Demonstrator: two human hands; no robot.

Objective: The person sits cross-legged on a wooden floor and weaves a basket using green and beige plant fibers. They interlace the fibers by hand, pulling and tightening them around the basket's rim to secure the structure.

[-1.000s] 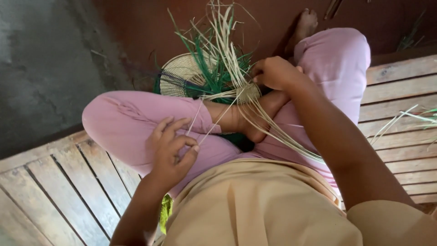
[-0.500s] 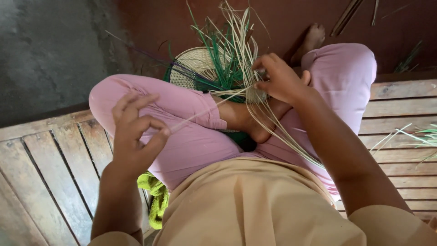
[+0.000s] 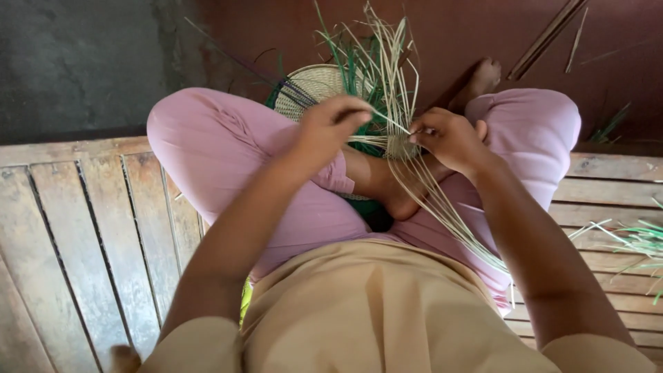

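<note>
Both hands are up at the woven basket [image 3: 314, 86] on the lap: left hand [image 3: 330, 128] pinches one pale strip [image 3: 394, 124], right hand [image 3: 449, 138] grips its other end, near the bench [image 3: 90, 221] edge.

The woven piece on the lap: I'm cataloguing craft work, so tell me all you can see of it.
The woven piece is a round, flat disc of pale straw-like strips, tightly plaited, with green strands at its edge. Long loose strips, pale and green, fan upward and trail over the pink trousers. It rests tilted between the crossed legs. The left hand and right hand pinch strips at its near side.
</note>
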